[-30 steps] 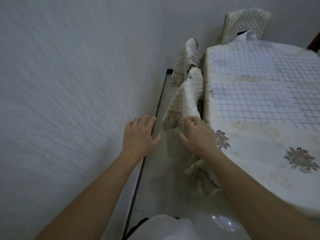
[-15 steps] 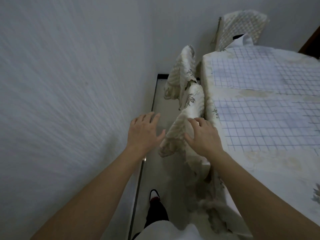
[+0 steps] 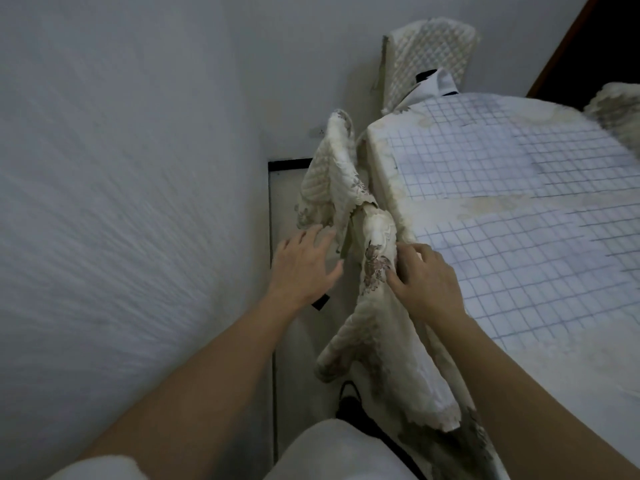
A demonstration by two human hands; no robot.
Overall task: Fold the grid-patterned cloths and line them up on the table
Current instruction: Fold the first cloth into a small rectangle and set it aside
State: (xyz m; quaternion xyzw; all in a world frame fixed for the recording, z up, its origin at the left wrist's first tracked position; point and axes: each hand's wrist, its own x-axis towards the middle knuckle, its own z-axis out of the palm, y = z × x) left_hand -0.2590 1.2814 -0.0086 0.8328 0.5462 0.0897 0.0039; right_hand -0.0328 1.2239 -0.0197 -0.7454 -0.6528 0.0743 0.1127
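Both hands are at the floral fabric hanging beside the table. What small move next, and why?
Probably move the right hand onto the edge of the nearer grid cloth to begin folding: both grid cloths lie flat and unfolded, while that hand touches only the floral drape and the left hand is open.

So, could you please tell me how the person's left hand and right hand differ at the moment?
The left hand is open with fingers spread, while the right hand has fingers curled on a hanging fold of the floral tablecloth. The left hand is over the floor; the right hand is against the tablecloth's draped side. Both are bare, and neither touches the grid cloths.
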